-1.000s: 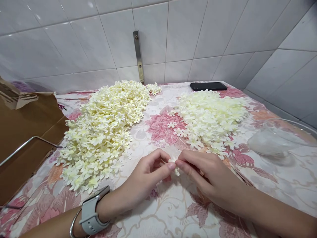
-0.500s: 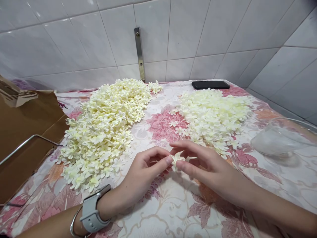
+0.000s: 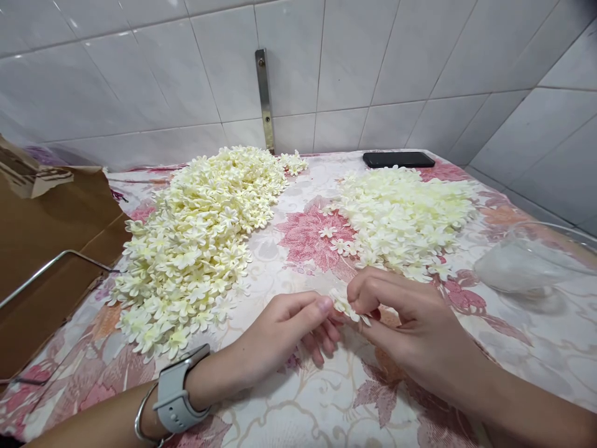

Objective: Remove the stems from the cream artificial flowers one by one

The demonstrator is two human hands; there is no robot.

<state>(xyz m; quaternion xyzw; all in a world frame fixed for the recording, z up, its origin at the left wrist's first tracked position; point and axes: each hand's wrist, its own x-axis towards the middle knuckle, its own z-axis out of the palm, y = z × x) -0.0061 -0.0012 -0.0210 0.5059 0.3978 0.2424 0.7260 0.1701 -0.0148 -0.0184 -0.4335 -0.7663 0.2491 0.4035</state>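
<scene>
Between my two hands, over the flowered tablecloth (image 3: 298, 423), is a small artificial flower (image 3: 344, 303) with cream-white petals. My left hand (image 3: 298, 320) pinches its left side between thumb and forefinger, the other fingers curled below. My right hand (image 3: 401, 317) is bent over the flower's right side, its thumb and forefinger closed on the petals. Beyond my left hand spreads a big heap of yellowish-white artificial flowers (image 3: 205, 242). Just past my right hand lies a second, paler pile of flower pieces (image 3: 405, 214).
A cardboard box (image 3: 56, 224) with a metal wire (image 3: 69, 252) before it stands at the left. A black phone (image 3: 398, 159) lies behind the right pile. On the right is a clear bowl (image 3: 527, 264) with whitish contents. A tiled wall (image 3: 354, 56) closes off the back.
My right hand has curled its fingers in and closed on the flower, which is now tilted more to the right. The left hand has turned slightly, still pinching. The piles look unchanged.
</scene>
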